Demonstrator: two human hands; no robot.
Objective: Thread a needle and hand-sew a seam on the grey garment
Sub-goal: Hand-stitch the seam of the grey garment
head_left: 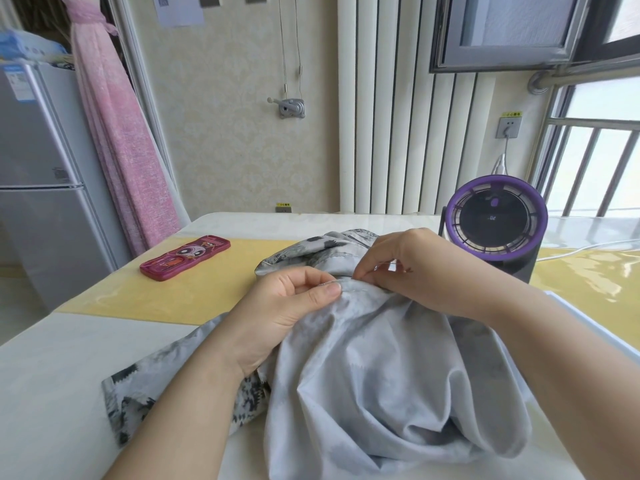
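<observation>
The fingers of the left hand (287,306) are curled round a raised fold of the grey garment (381,375), with the thumb (327,292) pressed flat on top of the cloth and the other fingers tucked under it. The fingers (367,273) of the right hand (419,268) are bent and drawn together, their tips pinching down on the same ridge of cloth just beside the left thumb. A thin pale sliver, seemingly the needle (337,282), lies along the ridge between the two sets of fingertips. Whether the right fingertips grip its end or only the cloth cannot be told, and any thread is too fine to make out.

The garment is bunched in a heap on the desk (69,375), directly under and in front of both hands. Its plain grey side faces up, and a printed grey-and-black side shows at the near left edge and behind the hands. Both forearms reach in from the near edge, the left one lying across the printed part.

A yellow mat (190,292) covers the far part of the desk. On it, well left of the garment, lies a red-pink phone case (185,258). A purple-rimmed fan (495,223) stands just behind the right hand.
</observation>
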